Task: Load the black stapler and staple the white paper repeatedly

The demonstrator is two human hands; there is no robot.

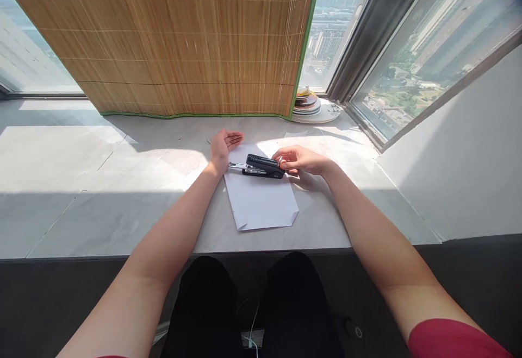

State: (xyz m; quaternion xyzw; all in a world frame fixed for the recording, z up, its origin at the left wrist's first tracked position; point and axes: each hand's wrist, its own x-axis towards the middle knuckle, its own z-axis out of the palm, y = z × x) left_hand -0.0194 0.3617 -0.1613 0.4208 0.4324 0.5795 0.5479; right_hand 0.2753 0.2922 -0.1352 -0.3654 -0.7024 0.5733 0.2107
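Note:
A black stapler [264,167] lies over a stack of white paper [263,203] on the ledge. Its metal tray sticks out of the left end, and the top arm is tilted up there. My right hand [299,159] grips the stapler's right end between thumb and fingers; the fingertips are partly hidden. Along the paper's upper left edge rests my left hand [225,149], fingers stretched out to the right and nothing in them, its wrist close to the metal tray. Both near corners of the paper are bent or folded.
A bamboo blind [196,43] with green edging hangs behind the ledge [134,222]. Stacked plates [312,109] stand at the back right, by the window frame [367,32]. A white wall [468,146] bounds the right side. Below the front edge, a white cable [255,317] hangs between my knees.

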